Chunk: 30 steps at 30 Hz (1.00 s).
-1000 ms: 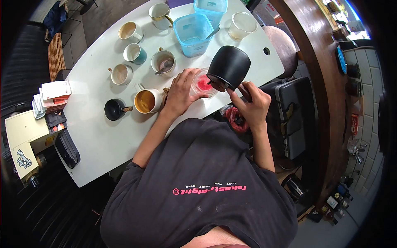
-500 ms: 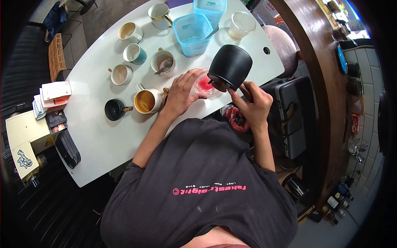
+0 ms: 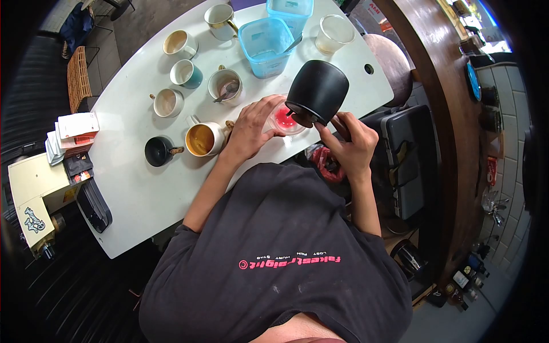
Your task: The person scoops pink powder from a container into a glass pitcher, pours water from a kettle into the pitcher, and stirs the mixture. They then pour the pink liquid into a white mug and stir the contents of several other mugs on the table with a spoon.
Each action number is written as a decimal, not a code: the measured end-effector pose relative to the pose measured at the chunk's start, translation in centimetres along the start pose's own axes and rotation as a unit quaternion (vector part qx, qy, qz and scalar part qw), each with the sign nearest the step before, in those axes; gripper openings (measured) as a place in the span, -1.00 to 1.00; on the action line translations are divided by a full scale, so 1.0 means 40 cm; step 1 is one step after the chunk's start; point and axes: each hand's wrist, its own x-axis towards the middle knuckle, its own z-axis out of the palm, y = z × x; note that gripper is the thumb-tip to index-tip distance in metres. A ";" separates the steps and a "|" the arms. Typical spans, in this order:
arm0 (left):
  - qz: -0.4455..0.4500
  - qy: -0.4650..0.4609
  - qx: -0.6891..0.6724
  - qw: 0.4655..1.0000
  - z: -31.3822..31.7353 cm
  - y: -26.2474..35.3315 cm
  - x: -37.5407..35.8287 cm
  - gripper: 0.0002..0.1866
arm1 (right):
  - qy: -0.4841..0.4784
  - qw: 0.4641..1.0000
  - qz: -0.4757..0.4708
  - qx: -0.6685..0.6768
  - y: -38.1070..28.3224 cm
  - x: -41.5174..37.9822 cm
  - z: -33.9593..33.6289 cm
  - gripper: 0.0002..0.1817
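Note:
My right hand (image 3: 354,143) grips a black mug (image 3: 319,88) near its rim. The mug is tipped far over, base up, with its mouth low above a clear cup (image 3: 294,130). Something dark hangs at the mug's lower lip, too small to make out. My left hand (image 3: 255,127) is closed round the side of the clear cup, which has something bright red in it. Left of that hand stands a white mug (image 3: 213,132) with an orange-brown inside. A dark mug (image 3: 157,151) with a wooden-looking handle is farther left.
Several used mugs stand on the white table (image 3: 131,200), one a brown-stained mug (image 3: 229,84) holding a spoon. Blue plastic tubs (image 3: 267,66) and a clear tumbler (image 3: 333,37) are at the back. A red-lined bin (image 3: 326,166) sits below the table edge.
The black mug has tilted and shifted very slightly to the left over the clear cup. My left hand stays in place.

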 end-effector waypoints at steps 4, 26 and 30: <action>-0.019 0.001 -0.016 1.000 0.004 -0.009 -0.001 -0.11 | -0.001 1.000 -0.005 -0.006 0.007 -0.003 0.002 -0.67; -0.025 -0.019 0.003 1.000 -0.008 0.000 0.007 -0.09 | -0.002 1.000 0.009 -0.002 0.003 0.003 0.001 -0.68; -0.025 -0.017 -0.007 1.000 -0.009 0.000 0.009 -0.11 | -0.003 1.000 0.010 0.001 -0.001 0.007 0.003 -0.68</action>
